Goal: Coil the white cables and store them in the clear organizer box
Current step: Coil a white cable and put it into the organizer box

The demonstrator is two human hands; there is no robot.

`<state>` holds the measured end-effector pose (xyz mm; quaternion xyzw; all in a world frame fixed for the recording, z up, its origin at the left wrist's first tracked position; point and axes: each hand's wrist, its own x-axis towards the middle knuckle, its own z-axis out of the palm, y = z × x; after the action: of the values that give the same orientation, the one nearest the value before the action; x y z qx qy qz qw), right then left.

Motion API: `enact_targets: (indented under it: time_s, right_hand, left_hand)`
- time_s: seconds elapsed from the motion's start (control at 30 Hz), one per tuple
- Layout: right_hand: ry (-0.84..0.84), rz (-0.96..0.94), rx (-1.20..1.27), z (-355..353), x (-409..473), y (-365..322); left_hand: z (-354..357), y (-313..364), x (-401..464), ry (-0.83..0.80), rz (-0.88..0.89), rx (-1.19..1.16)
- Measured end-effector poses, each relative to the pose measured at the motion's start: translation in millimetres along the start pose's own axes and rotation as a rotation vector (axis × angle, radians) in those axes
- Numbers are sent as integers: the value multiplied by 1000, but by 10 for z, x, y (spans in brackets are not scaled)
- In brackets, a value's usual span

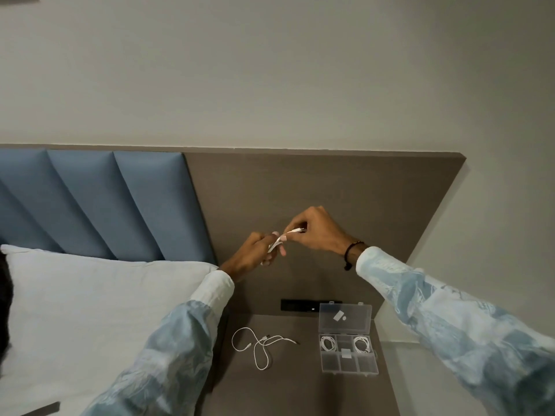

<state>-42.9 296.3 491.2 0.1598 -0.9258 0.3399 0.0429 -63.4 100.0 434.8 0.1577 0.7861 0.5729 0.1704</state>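
Two coils already lie in the box [348, 360], which stands open near the right edge of the bench [300, 391] with its lid [345, 318] tipped up toward the back panel: a left coil [328, 343] and a right coil [362, 344], each in an outer compartment of the row nearest the lid. The front row looks empty, and a small pale piece sits in the middle; what it is cannot be told. A third cable [283, 238] is up in the air above the bench, stretched short between both hands. The left hand [255, 250] has its fingers closed around a bunch of it, and the right hand [312, 228] pinches the other end between thumb and fingertips, so the winding looks partly done; how many turns are made is too blurred to tell. More cable [259, 345] lies loose and tangled on the bench left of the box, well apart from it, whether one or two pieces is unclear. By this showing, roughly half the job is done: the held cable needs finishing and stowing, then the loose one.
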Motion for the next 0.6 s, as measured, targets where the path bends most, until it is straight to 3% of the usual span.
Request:
enact_targets:
  time_s: [0.1,0.23,0.4,0.5,0.6]
  right_hand:
    - [-28,119,224,72,7,17]
    - [-109,342,548,234,-44,11]
    - [-81,435,733,355,-81,-30]
    - [-50,471,813,366,-91,-3]
    - [-13,511,839,345,-111,56]
  left_hand:
    - [44,74,-17,11,-103,-19]
    - [114,112,52,273,-188,44]
    - [202,92,92,613,-57,217]
    - [263,140,28,537,3,126]
    - [262,186,-60,303,0,-147]
